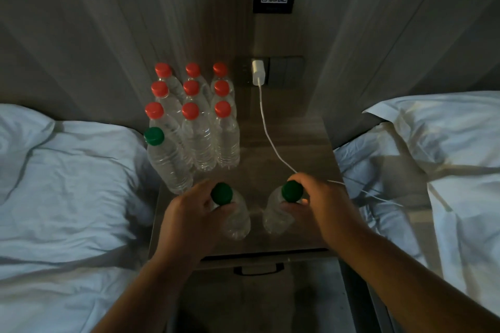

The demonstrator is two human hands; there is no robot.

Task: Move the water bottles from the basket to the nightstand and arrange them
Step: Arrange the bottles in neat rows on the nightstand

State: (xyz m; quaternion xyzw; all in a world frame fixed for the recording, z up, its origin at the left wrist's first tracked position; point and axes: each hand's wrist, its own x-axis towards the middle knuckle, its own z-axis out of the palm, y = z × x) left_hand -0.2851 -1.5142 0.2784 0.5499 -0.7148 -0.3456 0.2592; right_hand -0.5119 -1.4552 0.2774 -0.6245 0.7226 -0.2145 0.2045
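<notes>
1. Head view shows the placing step: two green-capped bottles stand on the nightstand point(297, 149), in front of the block of red-capped bottles point(190, 111).
2. The left hand point(189, 213) is closed around the neck of the left bottle point(234, 211); the right hand point(322, 200) grips the right bottle point(281, 208) the same way.
3. Another green-capped bottle point(167, 159) already stands at the block's front left corner.
4. Next, both likely need sliding back beside it, clear of the charger cable point(266, 132). No basket is visible.

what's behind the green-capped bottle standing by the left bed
Behind the free green-capped bottle stand red-capped bottles, three rows of three, reaching back to the wall. Their bases are mostly hidden by the bottles in front.
</notes>
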